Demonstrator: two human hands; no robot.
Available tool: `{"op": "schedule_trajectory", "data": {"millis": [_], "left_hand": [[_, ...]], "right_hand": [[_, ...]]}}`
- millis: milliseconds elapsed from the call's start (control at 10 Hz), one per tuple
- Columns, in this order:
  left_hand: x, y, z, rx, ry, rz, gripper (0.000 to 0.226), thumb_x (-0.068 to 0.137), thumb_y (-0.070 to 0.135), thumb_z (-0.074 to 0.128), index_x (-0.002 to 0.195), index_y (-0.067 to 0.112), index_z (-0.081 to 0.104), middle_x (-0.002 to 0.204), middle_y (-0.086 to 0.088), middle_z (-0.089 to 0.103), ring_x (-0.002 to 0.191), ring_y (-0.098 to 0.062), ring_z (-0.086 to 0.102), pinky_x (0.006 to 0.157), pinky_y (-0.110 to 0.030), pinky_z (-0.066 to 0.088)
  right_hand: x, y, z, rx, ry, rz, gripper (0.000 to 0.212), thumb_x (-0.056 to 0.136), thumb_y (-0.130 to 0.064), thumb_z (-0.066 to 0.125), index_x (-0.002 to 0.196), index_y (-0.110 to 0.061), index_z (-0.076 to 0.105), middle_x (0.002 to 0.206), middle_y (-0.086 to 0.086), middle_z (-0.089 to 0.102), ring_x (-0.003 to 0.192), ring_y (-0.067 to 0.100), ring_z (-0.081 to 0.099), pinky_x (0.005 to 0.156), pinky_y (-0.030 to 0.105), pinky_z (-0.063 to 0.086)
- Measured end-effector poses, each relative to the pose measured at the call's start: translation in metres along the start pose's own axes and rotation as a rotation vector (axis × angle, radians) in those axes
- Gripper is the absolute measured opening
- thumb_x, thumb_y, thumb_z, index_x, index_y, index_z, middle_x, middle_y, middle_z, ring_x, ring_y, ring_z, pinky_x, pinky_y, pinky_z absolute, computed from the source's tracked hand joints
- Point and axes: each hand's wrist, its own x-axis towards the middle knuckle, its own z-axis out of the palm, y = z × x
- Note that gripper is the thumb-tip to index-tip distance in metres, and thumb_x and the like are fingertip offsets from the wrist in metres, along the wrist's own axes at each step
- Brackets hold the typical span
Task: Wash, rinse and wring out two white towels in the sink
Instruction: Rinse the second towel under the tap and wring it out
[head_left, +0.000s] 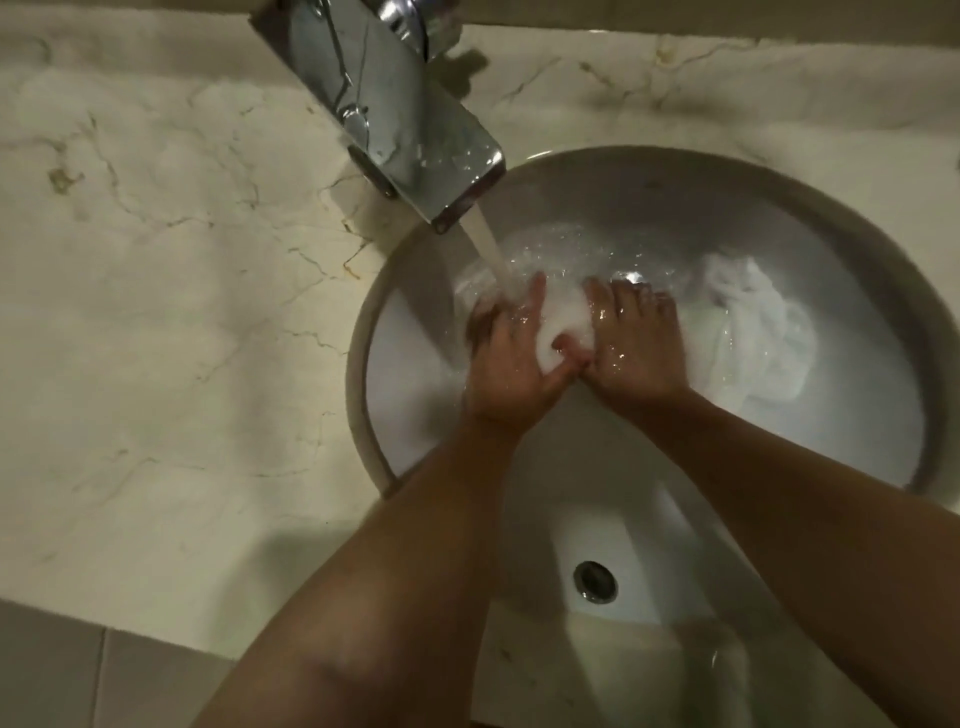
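Note:
A bunched white towel (563, 322) sits under the running water in the round white sink (893, 291). My left hand (511, 358) grips its left side, thumb hooked over the cloth. On the towel's right side is my right hand (636, 345), fingers curled over it and wet. Both hands squeeze the same wad between them. A second white towel (748, 332) lies crumpled and soaked on the sink's right slope, just right of my right hand and apart from it.
A chrome faucet (395, 104) juts from the back left and pours a stream (488, 244) onto the held towel. Marble counter (156, 291) surrounds the sink. An overflow hole (596, 581) sits in the near sink wall between my forearms.

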Motion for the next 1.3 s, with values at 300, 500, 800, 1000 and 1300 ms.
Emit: {"op": "schedule_trajectory", "data": {"millis": [300,500,800,1000,1300], "left_hand": [[0.043,0.018,0.013,-0.051,0.162,-0.440,0.075,0.094,0.071,0.023,0.108,0.016,0.072,0.097,-0.011,0.073,0.107,-0.034,0.063,0.104,-0.033,0.033],[0.056,0.025,0.010,-0.417,0.210,-0.452,0.044,0.096,0.048,0.053,0.068,0.018,0.068,0.058,0.001,0.063,0.057,-0.021,0.065,0.065,-0.031,0.056],[0.065,0.021,-0.005,-0.805,-0.157,-0.653,0.032,0.101,0.026,0.043,0.103,0.000,0.063,0.084,0.008,0.063,0.093,-0.002,0.055,0.080,-0.003,0.040],[0.033,0.026,-0.040,0.001,-0.249,-0.284,0.045,0.107,0.041,0.021,0.139,0.023,0.047,0.117,-0.009,0.068,0.112,-0.028,0.061,0.094,-0.037,0.046],[0.035,0.023,-0.027,0.194,-0.118,0.308,0.043,0.081,0.012,0.060,0.123,0.012,0.063,0.126,-0.015,0.061,0.125,-0.036,0.050,0.099,-0.049,0.041]], "right_hand": [[0.027,-0.012,-0.005,0.006,0.170,0.143,0.045,0.097,-0.044,0.046,0.109,-0.007,0.068,0.085,0.015,0.071,0.075,0.034,0.066,0.077,0.040,0.051],[0.035,-0.013,-0.003,0.105,0.069,0.239,0.038,0.101,-0.034,0.045,0.090,-0.005,0.067,0.070,0.016,0.066,0.063,0.032,0.064,0.071,0.042,0.049],[0.033,0.003,0.005,0.037,0.028,0.073,0.063,0.105,-0.045,0.018,0.133,-0.004,0.058,0.129,0.019,0.063,0.121,0.034,0.058,0.106,0.045,0.043],[0.012,0.027,-0.018,0.198,-0.288,-0.153,0.097,0.084,-0.082,0.014,0.156,-0.018,0.012,0.160,0.014,0.023,0.148,0.031,0.018,0.120,0.045,0.013],[-0.057,0.080,-0.022,-0.044,-0.174,-0.063,0.117,0.066,-0.090,0.037,0.158,-0.027,0.003,0.163,0.024,-0.006,0.150,0.038,-0.010,0.122,0.051,-0.001]]}}
